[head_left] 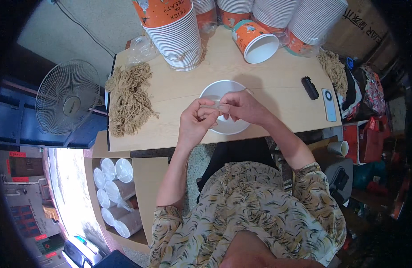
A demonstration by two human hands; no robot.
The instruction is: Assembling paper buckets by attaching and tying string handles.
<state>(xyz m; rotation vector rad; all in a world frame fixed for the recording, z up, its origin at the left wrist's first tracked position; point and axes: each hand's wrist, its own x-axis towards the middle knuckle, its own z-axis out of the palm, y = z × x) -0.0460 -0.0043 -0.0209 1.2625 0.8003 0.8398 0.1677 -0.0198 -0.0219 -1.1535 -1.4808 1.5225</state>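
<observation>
Across the pale wooden table (170, 89), several loose things are set out that could be upset if the top is jolted. Along its far side, a tall stack of orange-and-white paper buckets (177, 40) is stood; being high for its base, it could be toppled by a knock. At the left edge, a heap of tan cords (130, 100) is piled, and strands could be pulled off or tangled if brushed against. Near the front edge, a white bucket (219, 87) is placed beneath the work; since it seems light, it could be tipped by a wrist. Over its mouth, the left hand (197, 116) and the right hand (244, 107) are held close together, thumbs and fingers pinching a small pale piece (221, 108). What it is cannot be told, as it is mostly covered. Because so little is gripped, it could be lost into the bucket.
</observation>
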